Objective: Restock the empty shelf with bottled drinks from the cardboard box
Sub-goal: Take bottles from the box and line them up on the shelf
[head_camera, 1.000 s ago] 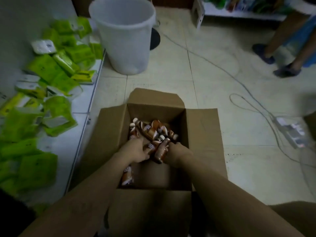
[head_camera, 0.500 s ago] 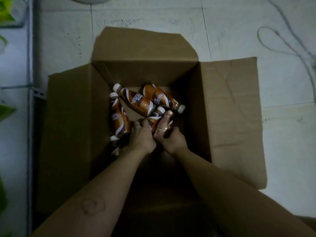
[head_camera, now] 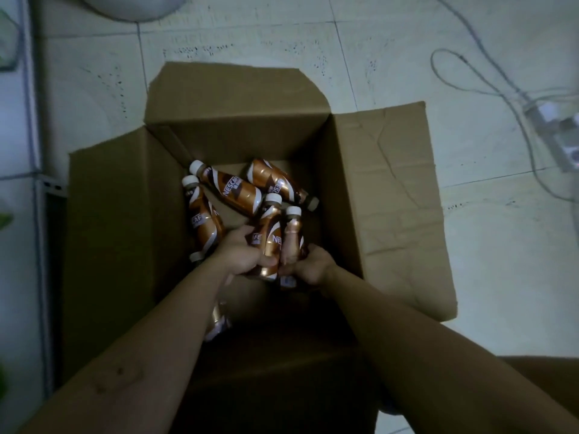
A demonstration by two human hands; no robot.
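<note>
Two Nescafé bottles stand caps-up and touching, side by side, inside the open cardboard box (head_camera: pixel 341 198). The left hand (head_camera: pixel 242 255) has its grip clamped round the left bottle (head_camera: pixel 269 227). The right hand (head_camera: pixel 311 266) has its grip clamped on the lower part of the right bottle (head_camera: pixel 293 228). Beyond the hands three loose bottles (head_camera: pixel 232 191) lie on the box bottom, and another bottle (head_camera: pixel 217 319) shows partly under the left forearm. The box sits on a tiled floor (head_camera: pixel 501 277). To its right are a power strip (head_camera: pixel 557 133) and a cable (head_camera: pixel 451 70). A white bucket (head_camera: pixel 125 7) is at the top edge.
</note>
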